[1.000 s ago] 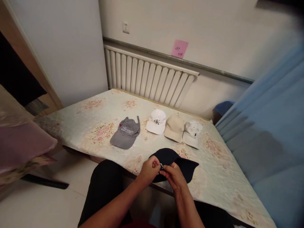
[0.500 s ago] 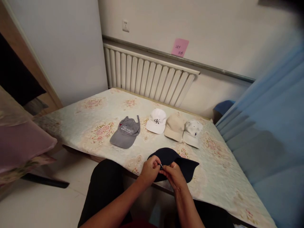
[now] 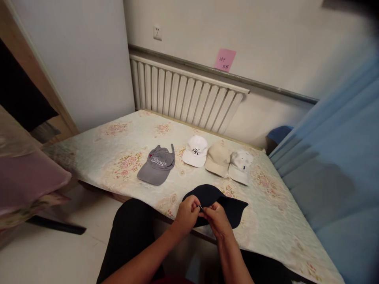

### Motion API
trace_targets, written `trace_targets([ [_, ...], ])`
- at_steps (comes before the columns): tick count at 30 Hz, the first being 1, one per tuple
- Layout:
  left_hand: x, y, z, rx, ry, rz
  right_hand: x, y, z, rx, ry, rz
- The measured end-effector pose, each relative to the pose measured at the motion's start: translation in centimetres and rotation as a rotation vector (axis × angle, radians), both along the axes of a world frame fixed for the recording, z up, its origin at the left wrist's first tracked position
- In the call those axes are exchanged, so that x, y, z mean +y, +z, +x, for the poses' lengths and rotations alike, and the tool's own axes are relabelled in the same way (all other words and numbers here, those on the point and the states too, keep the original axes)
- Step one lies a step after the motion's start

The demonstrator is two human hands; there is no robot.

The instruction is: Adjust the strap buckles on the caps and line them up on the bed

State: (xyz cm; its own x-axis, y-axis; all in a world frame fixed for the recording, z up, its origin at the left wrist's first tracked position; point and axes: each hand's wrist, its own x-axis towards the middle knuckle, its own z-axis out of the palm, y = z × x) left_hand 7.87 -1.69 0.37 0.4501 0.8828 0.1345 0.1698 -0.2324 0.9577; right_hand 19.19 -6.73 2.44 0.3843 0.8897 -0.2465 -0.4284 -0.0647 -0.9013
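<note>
A dark navy cap point(image 3: 207, 193) lies on its side near the front edge of the bed, its brim pointing right. Both my hands are at its back strap, where a small shiny metal buckle point(image 3: 201, 207) shows between the fingertips. My left hand point(image 3: 188, 212) pinches the strap from the left side. From the right, my right hand point(image 3: 217, 217) pinches the strap close to the buckle, fingers bent together. The strap itself is mostly hidden by my fingers.
Beyond the navy cap lie a grey cap point(image 3: 157, 163) with a loose strap, a white cap point(image 3: 195, 152), a beige cap point(image 3: 217, 159) and an off-white cap point(image 3: 240, 166). They rest on a floral bedsheet point(image 3: 97, 157). A radiator point(image 3: 183, 94) stands behind; a blue curtain point(image 3: 334, 157) hangs right.
My fingers have shifted very slightly around the buckle, and my left hand sits a touch lower. The other caps stay where they were.
</note>
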Motion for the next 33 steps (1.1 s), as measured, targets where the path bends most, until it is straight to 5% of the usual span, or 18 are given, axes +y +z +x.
trace_targets([
  [17,0.3,1.0,-0.3,-0.054,-0.008,-0.201,-0.1,-0.5,0.1,0.071,0.018,0.040],
  [33,0.3,-0.4,-0.1,-0.003,0.042,-0.096,0.1,-0.6,-0.5,0.029,-0.030,0.009],
])
